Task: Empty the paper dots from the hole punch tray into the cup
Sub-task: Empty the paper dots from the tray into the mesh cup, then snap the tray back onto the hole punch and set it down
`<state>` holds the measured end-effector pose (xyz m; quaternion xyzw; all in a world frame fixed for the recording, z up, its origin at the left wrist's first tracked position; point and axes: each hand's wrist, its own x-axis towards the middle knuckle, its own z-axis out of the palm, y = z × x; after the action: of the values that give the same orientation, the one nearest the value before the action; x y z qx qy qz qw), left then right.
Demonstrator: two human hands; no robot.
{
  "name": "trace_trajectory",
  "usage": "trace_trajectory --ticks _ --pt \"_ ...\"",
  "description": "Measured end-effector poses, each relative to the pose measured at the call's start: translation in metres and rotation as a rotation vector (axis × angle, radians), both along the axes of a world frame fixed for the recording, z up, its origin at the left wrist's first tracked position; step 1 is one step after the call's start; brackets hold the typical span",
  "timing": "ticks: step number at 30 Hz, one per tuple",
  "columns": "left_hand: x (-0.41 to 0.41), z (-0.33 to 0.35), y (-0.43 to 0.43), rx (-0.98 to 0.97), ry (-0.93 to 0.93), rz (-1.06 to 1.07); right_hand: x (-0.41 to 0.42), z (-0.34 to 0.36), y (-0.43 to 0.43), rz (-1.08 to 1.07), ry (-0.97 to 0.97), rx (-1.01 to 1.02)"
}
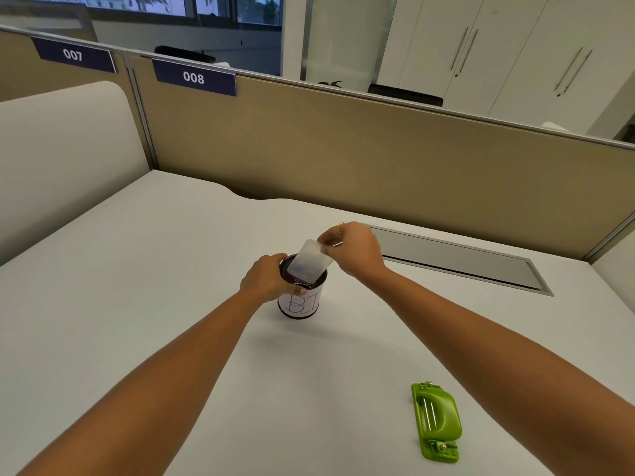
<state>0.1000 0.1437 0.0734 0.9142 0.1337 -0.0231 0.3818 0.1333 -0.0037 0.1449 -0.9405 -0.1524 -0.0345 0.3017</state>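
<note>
Nearest, well short of the cup, the green hole punch (437,421) lay trayless on the bench (171,269). At the mesh cup (302,292), left hand (266,278) fingers gripped its rim; right hand (354,247) fingers pinched the clear tray (309,262), tipped into the mouth. Emptying looked underway; dots unseen.

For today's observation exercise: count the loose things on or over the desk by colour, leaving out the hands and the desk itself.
Green: 1, the hole punch
Clear/whitish: 1, the tray, tilted over the cup
Black mesh with white label: 1, the cup
Total: 3
</note>
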Motion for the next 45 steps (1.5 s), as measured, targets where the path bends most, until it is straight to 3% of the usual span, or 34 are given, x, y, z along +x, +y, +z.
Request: trace_trajectory --ticks 8,13,26,32,37,45 --pt "-0.020 0.005 0.004 -0.145 -0.065 0.022 -0.018 0.006 -0.024 -0.313 0.371 0.820" --pt "-0.048 0.009 -0.003 -0.418 -0.181 0.069 -0.047 0.001 -0.035 -0.338 0.559 1.129" --pt "-0.110 0.019 -0.093 -1.357 -0.205 0.114 -0.135 -0.021 -0.080 -0.212 0.766 1.369" --pt "-0.131 0.009 -0.123 -1.674 -0.173 0.220 -0.171 -0.039 -0.082 -0.215 0.788 1.362" --pt "-0.142 0.000 -0.136 -1.765 -0.105 0.251 -0.190 -0.054 -0.086 -0.279 0.784 1.350" --pt "-0.157 -0.009 -0.144 -1.759 -0.036 0.259 -0.206 -0.065 -0.093 -0.300 0.757 1.281"
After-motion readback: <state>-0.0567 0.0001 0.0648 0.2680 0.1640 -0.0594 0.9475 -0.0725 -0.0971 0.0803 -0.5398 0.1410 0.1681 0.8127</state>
